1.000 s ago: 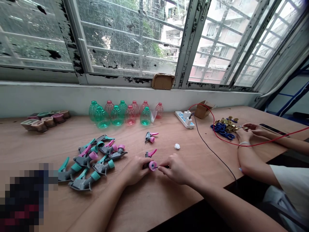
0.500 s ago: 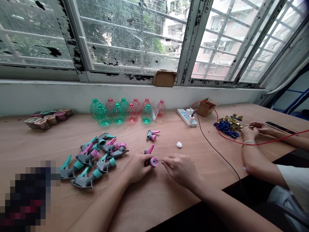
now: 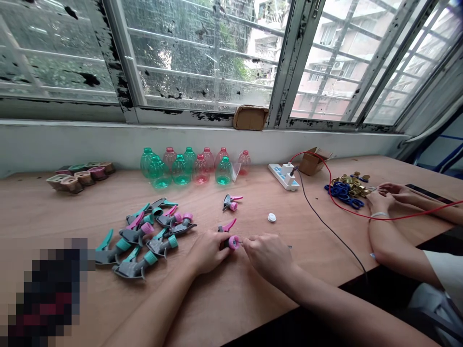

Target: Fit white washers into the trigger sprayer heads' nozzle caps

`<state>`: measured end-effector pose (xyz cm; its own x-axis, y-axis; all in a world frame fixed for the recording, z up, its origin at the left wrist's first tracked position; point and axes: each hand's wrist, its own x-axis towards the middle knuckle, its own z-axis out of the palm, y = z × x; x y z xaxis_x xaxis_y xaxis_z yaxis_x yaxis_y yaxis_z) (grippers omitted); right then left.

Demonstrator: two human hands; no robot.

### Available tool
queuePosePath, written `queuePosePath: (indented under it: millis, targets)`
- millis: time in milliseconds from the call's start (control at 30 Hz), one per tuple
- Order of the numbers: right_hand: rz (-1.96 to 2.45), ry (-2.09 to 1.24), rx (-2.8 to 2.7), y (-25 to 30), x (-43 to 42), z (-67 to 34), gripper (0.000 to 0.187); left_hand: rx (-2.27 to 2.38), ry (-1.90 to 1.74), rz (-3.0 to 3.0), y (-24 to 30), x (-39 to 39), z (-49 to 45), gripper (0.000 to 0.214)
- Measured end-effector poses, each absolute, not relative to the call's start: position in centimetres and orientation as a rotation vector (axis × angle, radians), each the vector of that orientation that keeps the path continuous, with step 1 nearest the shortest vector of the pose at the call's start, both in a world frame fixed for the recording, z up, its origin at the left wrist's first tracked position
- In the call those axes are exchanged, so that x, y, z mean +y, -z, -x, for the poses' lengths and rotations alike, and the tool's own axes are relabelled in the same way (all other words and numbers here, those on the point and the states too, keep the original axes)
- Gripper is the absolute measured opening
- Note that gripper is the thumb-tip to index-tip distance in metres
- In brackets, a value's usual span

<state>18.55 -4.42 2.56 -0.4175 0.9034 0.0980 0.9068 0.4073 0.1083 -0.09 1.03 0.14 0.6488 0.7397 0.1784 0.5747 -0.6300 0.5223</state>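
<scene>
A spray head w/ pink collar is gripped in the L hand, fingers wrapped closed round it, low over the wood table. The pink collar is turned twd the R hand, whose fingertips are pressed together just beside it; whether anything is pinched can't be told. A pile of teal & pink spray heads is laid L of the hands. A single spray head & a white cap are placed beyond them. A row of plastic bottles is lined up by the wall. Far R, a co-worker's hands are held next to a heap of blue rings & brass parts.
</scene>
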Motion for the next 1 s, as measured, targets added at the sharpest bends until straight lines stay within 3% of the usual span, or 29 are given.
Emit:
queuePosePath:
  millis: [233, 433, 1000]
  targets:
    - [1.599, 0.176, -2.742, -4.9, -3.2, -19.9, 0.035, 0.945, -0.498, -2.408, -0.2, 1.1, 0.3, 0.020]
    - [1.483, 0.082, -2.669, -3.6, -2.7, -21.0, 0.036, 0.912, -0.484, -2.409, -0.3, 1.1, 0.4, 0.019]
    - [1.213, -0.137, -2.658, -2.8, -1.5, -22.5, 0.026, 0.838, -0.431, -2.378, -0.9, 1.1, 0.3, 0.022]
